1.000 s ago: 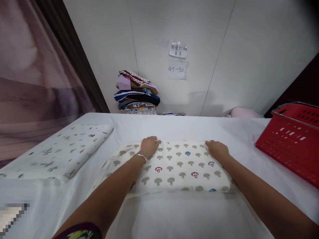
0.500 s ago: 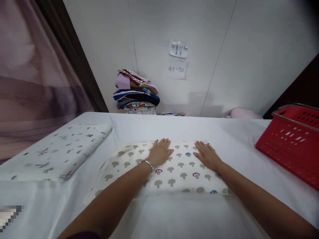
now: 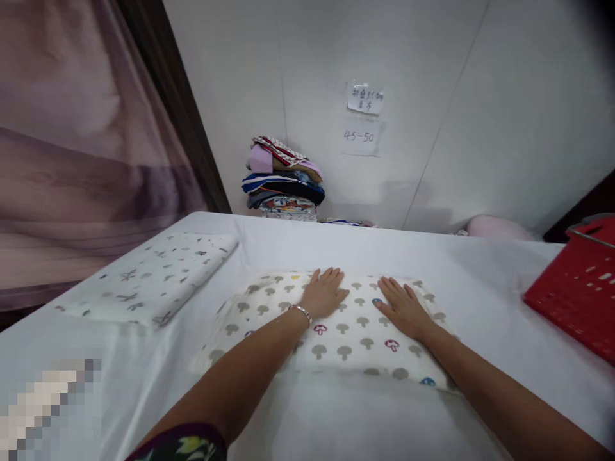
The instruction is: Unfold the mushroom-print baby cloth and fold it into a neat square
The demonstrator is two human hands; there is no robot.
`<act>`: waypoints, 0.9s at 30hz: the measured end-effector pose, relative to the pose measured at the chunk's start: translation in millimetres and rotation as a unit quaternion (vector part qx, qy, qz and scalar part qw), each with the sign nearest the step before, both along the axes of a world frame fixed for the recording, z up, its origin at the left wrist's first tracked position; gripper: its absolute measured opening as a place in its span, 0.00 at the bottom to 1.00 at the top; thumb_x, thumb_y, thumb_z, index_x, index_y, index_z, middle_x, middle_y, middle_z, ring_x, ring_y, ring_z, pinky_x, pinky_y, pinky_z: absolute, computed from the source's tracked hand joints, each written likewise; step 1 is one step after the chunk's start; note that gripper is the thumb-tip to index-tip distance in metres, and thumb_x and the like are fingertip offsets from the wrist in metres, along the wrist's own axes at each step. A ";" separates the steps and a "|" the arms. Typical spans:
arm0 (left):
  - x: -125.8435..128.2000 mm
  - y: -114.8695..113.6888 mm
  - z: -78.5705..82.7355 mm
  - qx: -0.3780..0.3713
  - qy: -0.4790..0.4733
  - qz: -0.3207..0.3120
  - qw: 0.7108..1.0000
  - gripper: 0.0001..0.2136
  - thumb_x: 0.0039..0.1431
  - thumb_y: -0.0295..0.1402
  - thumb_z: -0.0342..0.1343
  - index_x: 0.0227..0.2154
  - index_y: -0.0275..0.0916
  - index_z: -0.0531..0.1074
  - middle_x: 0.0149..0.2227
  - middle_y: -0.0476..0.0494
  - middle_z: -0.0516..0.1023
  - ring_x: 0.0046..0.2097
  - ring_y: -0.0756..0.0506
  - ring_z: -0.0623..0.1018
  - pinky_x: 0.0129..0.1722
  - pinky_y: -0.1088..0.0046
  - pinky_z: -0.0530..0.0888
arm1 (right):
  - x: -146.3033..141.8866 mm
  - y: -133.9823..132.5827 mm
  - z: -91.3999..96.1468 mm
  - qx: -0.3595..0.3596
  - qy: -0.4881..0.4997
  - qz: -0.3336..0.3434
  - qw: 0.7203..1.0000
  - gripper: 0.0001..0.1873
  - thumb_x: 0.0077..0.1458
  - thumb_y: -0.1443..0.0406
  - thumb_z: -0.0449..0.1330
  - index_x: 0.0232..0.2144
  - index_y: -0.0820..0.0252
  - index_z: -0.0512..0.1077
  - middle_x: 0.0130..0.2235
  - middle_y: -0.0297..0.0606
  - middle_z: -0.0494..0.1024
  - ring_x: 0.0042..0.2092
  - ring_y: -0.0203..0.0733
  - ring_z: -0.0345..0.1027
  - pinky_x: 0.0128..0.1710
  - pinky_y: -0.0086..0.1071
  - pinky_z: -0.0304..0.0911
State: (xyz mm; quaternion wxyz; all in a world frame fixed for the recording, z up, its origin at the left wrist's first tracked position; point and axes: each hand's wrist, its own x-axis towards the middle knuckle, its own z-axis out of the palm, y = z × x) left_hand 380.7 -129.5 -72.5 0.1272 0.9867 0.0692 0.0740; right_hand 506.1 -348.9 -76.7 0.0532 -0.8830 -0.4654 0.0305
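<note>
A white cloth printed with grey, red and blue mushrooms (image 3: 344,352) lies folded into a flat rectangle in front of me. My left hand (image 3: 324,293) rests flat on its upper middle, fingers spread, a silver bracelet at the wrist. Flat on the upper right part of the same cloth lies my right hand (image 3: 403,308), its fingers also stretched out. Neither hand grips the fabric. Off to the left, a second folded white cloth with small leaf-like prints (image 3: 158,275) lies apart from both hands.
A white-covered table (image 3: 384,422) carries both cloths. At the right edge stands a red plastic basket (image 3: 571,288). Behind the table are a stack of folded fabrics (image 3: 283,179) and a pink bundle (image 3: 500,227). Paper notes (image 3: 361,136) are on the wall; a curtain (image 3: 158,153) hangs at left.
My view has shifted left, so most things appear farther right. My right hand has slid slightly inward and toward me on the mushroom cloth. My left hand stays about where it was.
</note>
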 end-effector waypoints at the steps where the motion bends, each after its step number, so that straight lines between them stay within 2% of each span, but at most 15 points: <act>1: 0.0 -0.2 0.2 -0.003 0.001 -0.001 1.000 0.25 0.62 0.46 0.37 0.59 0.41 0.54 0.63 0.43 0.53 0.64 0.43 0.50 0.62 0.55 0.42 | 0.3 -0.5 -2.4 -0.001 -0.003 -0.001 1.000 0.34 0.59 0.47 0.36 0.62 0.56 0.49 0.65 0.39 0.46 0.65 0.45 0.35 0.62 0.48 0.36; 5: 1.2 -1.8 6.1 -0.038 0.031 -0.015 0.999 0.26 0.62 0.47 0.36 0.60 0.42 0.53 0.64 0.44 0.51 0.64 0.43 0.49 0.62 0.56 0.41 | 4.1 -3.8 -10.5 -0.008 -0.021 -0.002 1.000 0.35 0.60 0.48 0.36 0.63 0.59 0.48 0.65 0.39 0.47 0.65 0.45 0.35 0.61 0.49 0.37; 8: -5.7 -0.3 15.3 -0.083 0.045 0.001 0.995 0.28 0.61 0.49 0.37 0.61 0.40 0.51 0.65 0.43 0.48 0.65 0.44 0.46 0.62 0.58 0.43 | 8.8 -4.5 -17.0 -0.009 -0.039 -0.001 0.999 0.34 0.60 0.49 0.36 0.63 0.60 0.48 0.65 0.39 0.46 0.65 0.45 0.35 0.61 0.49 0.38; 11: -34.9 8.6 26.6 -0.073 0.022 0.054 0.996 0.28 0.60 0.49 0.40 0.59 0.39 0.55 0.65 0.41 0.47 0.65 0.42 0.46 0.62 0.57 0.45 | 13.3 -4.4 -23.2 -0.003 -0.043 0.005 0.999 0.34 0.59 0.50 0.36 0.62 0.59 0.48 0.65 0.38 0.47 0.65 0.45 0.36 0.61 0.49 0.39; 14: -87.7 29.2 37.7 -0.006 -0.013 0.152 0.988 0.22 0.59 0.44 0.45 0.54 0.41 0.62 0.64 0.41 0.51 0.64 0.41 0.49 0.61 0.54 0.44 | 16.1 -4.8 -27.2 0.003 -0.039 0.009 0.999 0.34 0.59 0.49 0.37 0.62 0.58 0.49 0.64 0.39 0.48 0.65 0.46 0.38 0.60 0.50 0.41; 16: -127.6 46.2 43.3 0.009 -0.031 0.259 0.965 0.20 0.59 0.42 0.46 0.52 0.41 0.63 0.63 0.40 0.54 0.63 0.41 0.52 0.61 0.55 0.47 | 17.6 -5.4 -28.9 0.009 -0.039 0.008 0.999 0.34 0.58 0.49 0.37 0.62 0.58 0.49 0.64 0.38 0.48 0.65 0.46 0.38 0.61 0.50 0.41; 18: -162.5 60.6 46.2 -0.034 -0.022 0.382 0.923 0.21 0.59 0.43 0.45 0.52 0.38 0.63 0.61 0.35 0.56 0.62 0.39 0.56 0.58 0.57 0.54 | 19.9 -5.6 -30.1 0.012 -0.037 0.005 0.999 0.34 0.58 0.48 0.36 0.62 0.58 0.49 0.64 0.38 0.48 0.65 0.46 0.37 0.61 0.50 0.41; 20: -186.3 69.5 45.9 -0.095 0.003 0.459 0.883 0.23 0.59 0.44 0.44 0.51 0.35 0.63 0.58 0.31 0.62 0.58 0.37 0.63 0.53 0.59 0.61 | 23.2 -4.4 -30.1 0.012 -0.036 0.003 0.999 0.34 0.58 0.48 0.37 0.62 0.58 0.50 0.64 0.38 0.49 0.65 0.46 0.38 0.60 0.50 0.42; 22: -197.5 73.3 44.2 -0.141 0.025 0.479 0.866 0.24 0.57 0.47 0.44 0.48 0.33 0.66 0.52 0.29 0.69 0.53 0.35 0.69 0.48 0.60 0.66 | 25.3 -1.1 -27.1 0.004 -0.033 0.002 0.999 0.33 0.58 0.49 0.38 0.61 0.57 0.51 0.64 0.39 0.50 0.64 0.46 0.39 0.60 0.50 0.43; 24: -199.0 74.9 43.4 -0.172 0.036 0.478 0.860 0.24 0.55 0.49 0.47 0.44 0.33 0.68 0.48 0.29 0.72 0.50 0.35 0.72 0.44 0.62 0.68 | 21.3 4.0 -20.0 -0.015 -0.026 -0.015 0.999 0.32 0.58 0.50 0.40 0.60 0.57 0.54 0.64 0.40 0.51 0.64 0.48 0.40 0.59 0.51 0.45; 27: -194.6 78.1 44.8 -0.223 0.045 0.472 0.852 0.22 0.50 0.49 0.52 0.40 0.34 0.71 0.46 0.31 0.74 0.47 0.36 0.74 0.40 0.66 0.70 | -6.8 9.2 -3.9 -0.014 -0.022 -0.055 0.998 0.32 0.58 0.51 0.40 0.59 0.60 0.56 0.64 0.45 0.48 0.64 0.53 0.38 0.57 0.55 0.47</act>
